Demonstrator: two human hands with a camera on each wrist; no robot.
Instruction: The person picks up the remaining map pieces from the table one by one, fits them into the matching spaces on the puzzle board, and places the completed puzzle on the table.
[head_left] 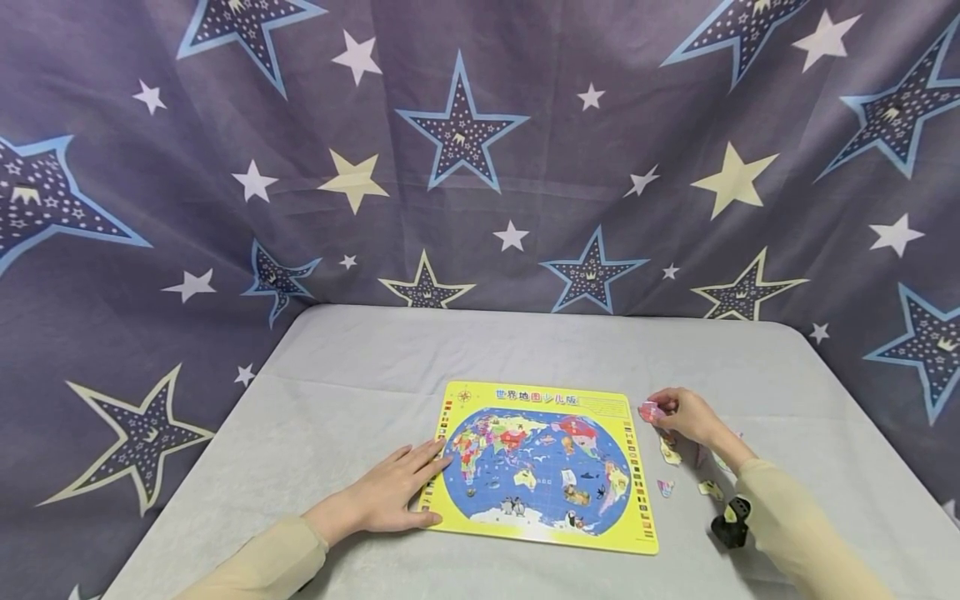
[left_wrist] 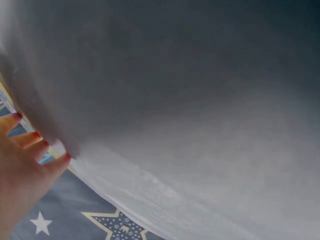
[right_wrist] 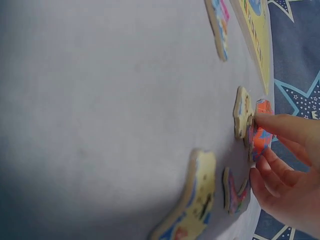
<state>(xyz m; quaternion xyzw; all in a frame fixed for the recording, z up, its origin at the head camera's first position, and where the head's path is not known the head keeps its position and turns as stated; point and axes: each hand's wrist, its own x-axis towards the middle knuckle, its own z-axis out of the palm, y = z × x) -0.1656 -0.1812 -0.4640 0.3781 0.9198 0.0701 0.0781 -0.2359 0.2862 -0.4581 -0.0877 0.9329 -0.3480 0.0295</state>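
A yellow-framed world map puzzle board [head_left: 555, 542] lies flat on the table, its blue oval map holding coloured land pieces. My left hand [head_left: 393, 492] rests on the board's left edge with fingers spread; in the left wrist view the fingers [left_wrist: 30, 140] lie along that edge. Just past the board's upper right corner, my right hand [head_left: 692, 417] pinches a red puzzle piece [head_left: 651, 412] between thumb and fingers. The right wrist view shows this orange-red piece [right_wrist: 263, 132] with the thumb on its near side, close over other loose pieces.
Several loose puzzle pieces lie right of the board, among them a cream one [head_left: 670, 454], a small pink-and-blue one [head_left: 665, 488] and a yellowish one [head_left: 710, 490]. A grey cloth [head_left: 360, 358] covers the table. Behind it hangs a star-patterned curtain [head_left: 480, 225].
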